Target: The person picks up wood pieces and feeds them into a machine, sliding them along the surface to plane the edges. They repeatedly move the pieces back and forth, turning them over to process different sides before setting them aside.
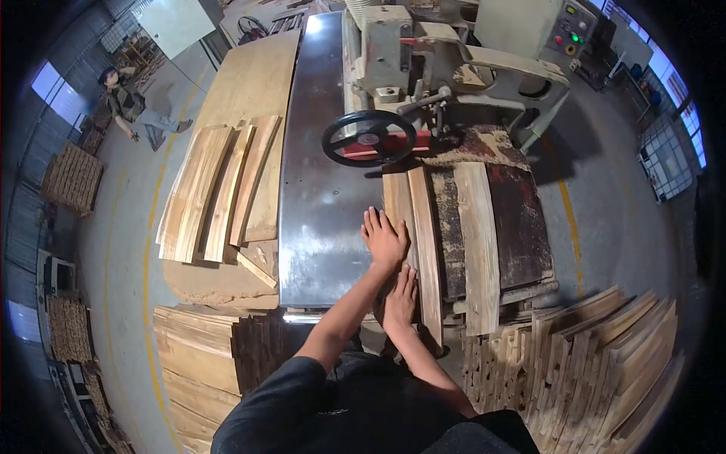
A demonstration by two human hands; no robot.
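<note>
My left hand (384, 238) lies with its fingers spread on a wooden board (396, 193), at the edge of the shiny metal table (321, 234). Closer to me, my right hand (401, 303) rests with its fingers stretched out on or against the same board, partly covering it. Just to the right runs a narrow board (427, 265), lengthwise toward the machine (386, 57). The far ends of both boards reach the machine below its black handwheel (368, 139). A wider board (476, 250) lies farther right on the dark, sawdust-marked bed.
Several cut boards (198, 193) lie on a wooden surface at left. Stacked timber (197, 371) stands at front left, with more boards (582, 363) piled at front right. A person (132, 106) is in the left background. A control panel (571, 30) has a lit green light.
</note>
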